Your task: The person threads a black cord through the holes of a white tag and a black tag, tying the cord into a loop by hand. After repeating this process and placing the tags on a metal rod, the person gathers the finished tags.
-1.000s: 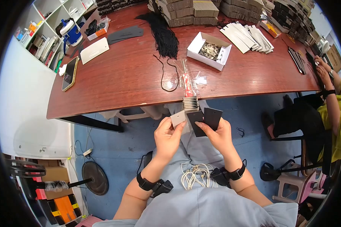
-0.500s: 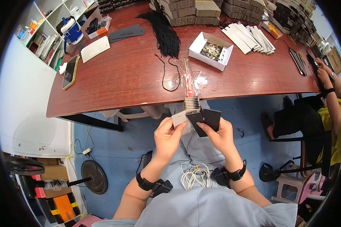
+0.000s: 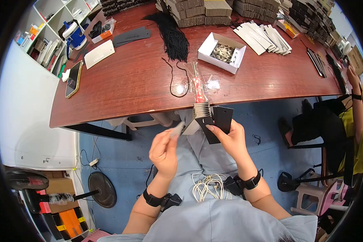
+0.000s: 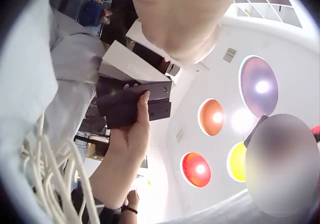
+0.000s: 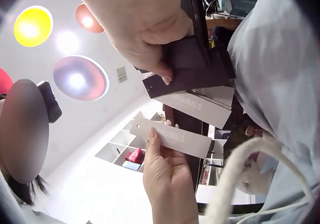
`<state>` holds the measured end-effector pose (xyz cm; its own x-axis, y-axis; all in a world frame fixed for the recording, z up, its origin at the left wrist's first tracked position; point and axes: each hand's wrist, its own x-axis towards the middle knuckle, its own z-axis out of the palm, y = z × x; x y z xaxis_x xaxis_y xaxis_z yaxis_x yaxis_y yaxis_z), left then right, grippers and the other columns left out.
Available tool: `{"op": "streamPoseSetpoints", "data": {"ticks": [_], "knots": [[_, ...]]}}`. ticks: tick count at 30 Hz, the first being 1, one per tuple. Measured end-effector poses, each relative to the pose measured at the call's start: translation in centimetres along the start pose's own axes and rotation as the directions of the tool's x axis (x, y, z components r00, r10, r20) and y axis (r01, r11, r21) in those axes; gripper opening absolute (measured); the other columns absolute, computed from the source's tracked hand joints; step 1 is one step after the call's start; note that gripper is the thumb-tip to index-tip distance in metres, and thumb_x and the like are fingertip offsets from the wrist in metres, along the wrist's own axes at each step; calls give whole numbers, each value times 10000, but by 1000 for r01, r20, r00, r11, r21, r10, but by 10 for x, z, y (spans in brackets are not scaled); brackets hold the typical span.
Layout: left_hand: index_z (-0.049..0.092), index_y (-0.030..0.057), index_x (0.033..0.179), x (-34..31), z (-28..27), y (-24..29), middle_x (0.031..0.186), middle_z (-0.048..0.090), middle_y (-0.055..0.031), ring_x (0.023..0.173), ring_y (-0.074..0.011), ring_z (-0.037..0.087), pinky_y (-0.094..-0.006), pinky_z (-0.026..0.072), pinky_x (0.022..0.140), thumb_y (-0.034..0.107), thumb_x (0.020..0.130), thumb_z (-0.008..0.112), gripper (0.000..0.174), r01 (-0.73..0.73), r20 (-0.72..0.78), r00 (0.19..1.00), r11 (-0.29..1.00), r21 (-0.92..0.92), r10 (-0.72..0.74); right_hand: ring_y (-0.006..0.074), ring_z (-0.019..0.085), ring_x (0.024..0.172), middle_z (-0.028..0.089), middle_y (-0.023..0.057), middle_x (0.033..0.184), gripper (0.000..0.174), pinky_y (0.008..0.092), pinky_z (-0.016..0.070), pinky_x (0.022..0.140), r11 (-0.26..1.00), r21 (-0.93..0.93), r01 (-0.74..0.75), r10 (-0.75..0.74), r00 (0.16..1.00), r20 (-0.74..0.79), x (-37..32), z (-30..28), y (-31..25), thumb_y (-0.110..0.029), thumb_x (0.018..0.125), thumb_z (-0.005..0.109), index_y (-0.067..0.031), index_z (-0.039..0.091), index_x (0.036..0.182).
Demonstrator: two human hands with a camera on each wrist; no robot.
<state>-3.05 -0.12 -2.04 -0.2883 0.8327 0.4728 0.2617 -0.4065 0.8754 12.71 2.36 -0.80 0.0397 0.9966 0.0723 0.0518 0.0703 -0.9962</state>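
In the head view, my left hand (image 3: 164, 155) pinches a pale hang tag (image 3: 176, 130), blurred there. The right wrist view shows this tag (image 5: 172, 140) with a hole at one end and "ORIGINALS" lettering, my left thumb (image 5: 153, 139) lying on it. My right hand (image 3: 234, 139) holds black hang tags (image 3: 223, 117) fanned out, its thumb pressing on the nearer one. Behind the black tags is another pale tag (image 5: 192, 106), its lettering partly covered. Just beyond, at the table edge, stands a row of tags (image 3: 201, 108).
On the table (image 3: 129, 92) lie a black cord bundle (image 3: 171, 38), a white box of small metal pieces (image 3: 222, 52), loose pale tags (image 3: 262, 38) and a phone (image 3: 73, 80). Cream cords (image 3: 209, 188) rest on my lap. Another person (image 3: 353, 117) sits at right.
My left hand has moved left and back with a pale tag, away from the tags at my right hand. A pale tag now shows beside the black ones. The person at right has shifted their arm.
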Motion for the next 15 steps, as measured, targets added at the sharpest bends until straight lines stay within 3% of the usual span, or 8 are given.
{"op": "streamPoseSetpoints", "data": {"ticks": [1,2,3,5,6,9,15], "knots": [[557,-68,746,0,-3,1,759,538,-52,664,-76,468,-176,385,570,-59,740,541,19,16,88,996,999,-33,-13,38,512,677,602,7,766,149,188,422,604,1000,0,0,0,1000,2,0,-1,1,-57,711,627,2,581,840],[603,-31,814,-2,-5,-4,771,571,-75,673,-110,527,-199,418,590,-31,715,586,100,64,227,973,996,-56,-50,40,511,689,606,16,779,172,191,423,614,1000,-25,-6,7,1000,12,0,-2,2,-44,715,617,4,576,874],[603,-31,814,-3,-3,-5,771,571,-75,673,-110,527,-199,418,590,-31,715,586,100,62,224,973,997,-55,-48,42,511,702,610,24,792,197,194,425,624,999,-50,-12,13,1000,23,0,-2,3,-31,718,607,6,571,909],[597,-32,773,-3,9,-6,736,555,-57,663,-79,512,-190,411,577,-26,703,601,71,325,338,904,936,-139,-263,44,513,705,611,26,796,200,196,427,628,1000,-24,-1,1,1000,26,0,-1,4,-29,716,608,5,571,910],[564,-29,705,-2,14,-9,681,515,6,591,-15,443,-153,347,505,-13,726,591,37,350,300,906,927,-132,-299,45,516,708,612,27,799,203,198,429,631,1000,0,8,-8,1000,26,0,-2,4,-28,715,610,3,571,912],[562,-11,722,0,23,-15,677,523,23,598,-12,456,-154,361,526,7,741,589,37,426,319,886,862,-275,-336,49,522,715,614,28,807,204,201,434,635,999,-34,30,-29,999,25,0,-3,4,-28,716,612,1,572,913],[564,-32,775,-5,22,-12,758,565,-22,689,-51,526,-167,414,603,-5,756,570,33,460,323,874,830,-314,-362,52,527,728,612,30,821,192,202,437,640,1000,11,2,-2,999,41,0,-3,5,-29,722,607,6,572,908]]}}
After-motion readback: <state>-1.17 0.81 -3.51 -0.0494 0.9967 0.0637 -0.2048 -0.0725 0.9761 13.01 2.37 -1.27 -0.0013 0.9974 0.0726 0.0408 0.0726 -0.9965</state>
